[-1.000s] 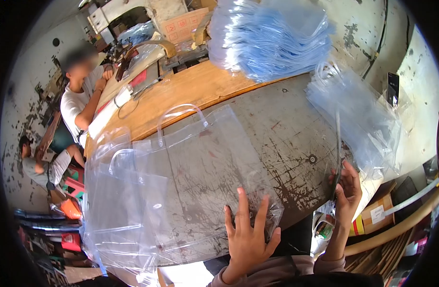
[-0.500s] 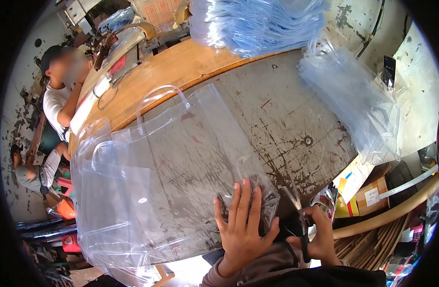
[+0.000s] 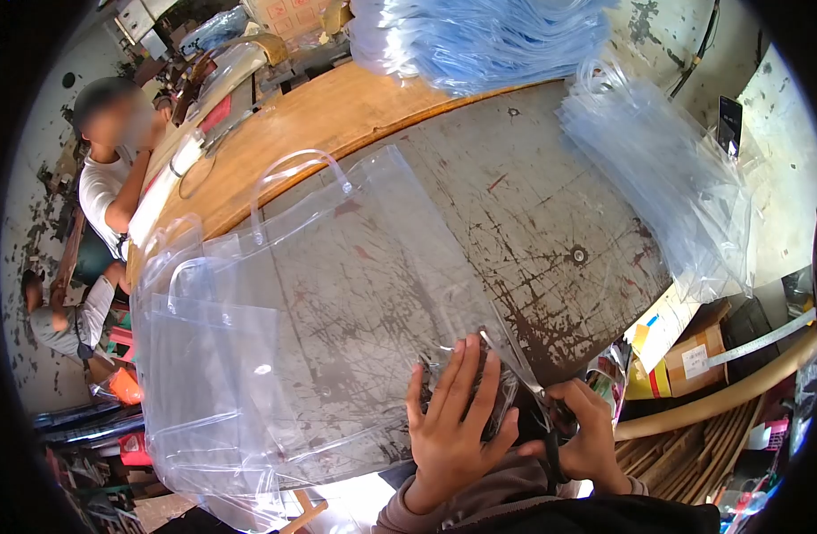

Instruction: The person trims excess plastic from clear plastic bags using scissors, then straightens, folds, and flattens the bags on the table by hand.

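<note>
My left hand [image 3: 457, 409] lies flat with fingers spread on the lower right corner of a clear plastic bag [image 3: 355, 267], which is spread over the scratched grey tabletop [image 3: 551, 196]. In my right hand [image 3: 586, 436] is a pair of scissors [image 3: 533, 384], its blades parted at the bag's right edge, just beside my left fingertips. Whether the blades touch the plastic is hard to tell. More clear bags with looped handles [image 3: 204, 383] overlap at the left side of the table.
Blue-tinted clear bags [image 3: 488, 44] are piled at the back, and another stack [image 3: 666, 178] lies at the right near a phone [image 3: 728, 125]. A wooden board [image 3: 310, 116] borders the table. Two people sit at the left. A cardboard box [image 3: 693, 360] stands at the lower right.
My right hand has brought the scissors down and left from the table's right side to the bag's edge. The blades have opened. My left hand has stayed on the bag.
</note>
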`<state>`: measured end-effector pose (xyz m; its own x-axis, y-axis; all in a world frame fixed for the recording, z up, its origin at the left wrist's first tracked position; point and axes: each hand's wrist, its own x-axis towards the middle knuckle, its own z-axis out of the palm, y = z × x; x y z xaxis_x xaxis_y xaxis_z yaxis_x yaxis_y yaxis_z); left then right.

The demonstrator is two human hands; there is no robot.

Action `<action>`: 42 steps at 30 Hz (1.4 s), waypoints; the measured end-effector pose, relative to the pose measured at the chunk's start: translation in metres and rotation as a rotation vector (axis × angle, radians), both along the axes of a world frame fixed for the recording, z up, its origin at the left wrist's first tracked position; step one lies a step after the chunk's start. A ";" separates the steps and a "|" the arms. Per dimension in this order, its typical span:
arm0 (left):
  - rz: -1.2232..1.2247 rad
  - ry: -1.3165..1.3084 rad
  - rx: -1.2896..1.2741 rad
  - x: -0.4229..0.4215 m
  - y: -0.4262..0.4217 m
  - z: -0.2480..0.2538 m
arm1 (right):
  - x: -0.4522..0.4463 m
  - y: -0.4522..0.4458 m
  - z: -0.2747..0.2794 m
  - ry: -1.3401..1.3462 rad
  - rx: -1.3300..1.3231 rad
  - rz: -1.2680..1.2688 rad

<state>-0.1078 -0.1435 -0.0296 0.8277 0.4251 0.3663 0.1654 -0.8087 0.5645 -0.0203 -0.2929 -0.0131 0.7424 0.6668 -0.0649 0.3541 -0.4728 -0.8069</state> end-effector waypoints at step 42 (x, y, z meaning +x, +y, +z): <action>0.006 0.030 0.089 0.003 -0.002 0.003 | 0.023 -0.030 -0.002 0.711 0.041 0.095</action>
